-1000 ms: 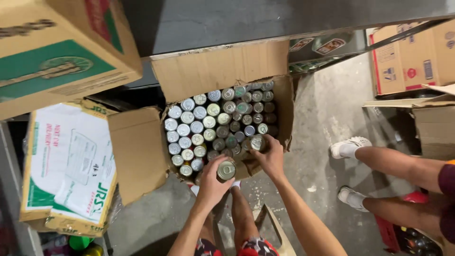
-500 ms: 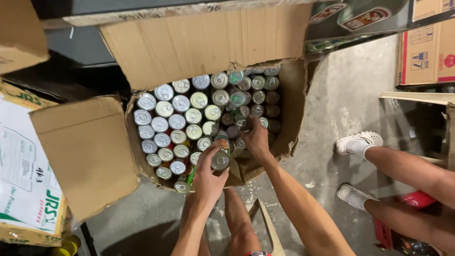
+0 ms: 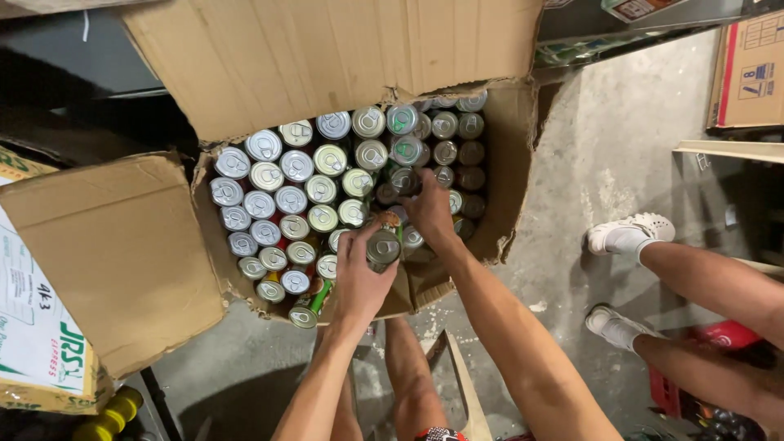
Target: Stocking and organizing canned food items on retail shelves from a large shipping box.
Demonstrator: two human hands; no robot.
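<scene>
Both hands (image 3: 384, 245) among boxed cans (image 3: 294, 200)

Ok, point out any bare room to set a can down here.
The carton is packed with cans, no gaps showing. Both hands, left hand and right hand, crowd its near corner. Bare concrete floor lies between the carton and the white shoes.

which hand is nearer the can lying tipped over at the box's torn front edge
Left. The left hand holds an upright can just right of the tipped green can. The right hand is farther back in the box, reaching among the cans.
</scene>
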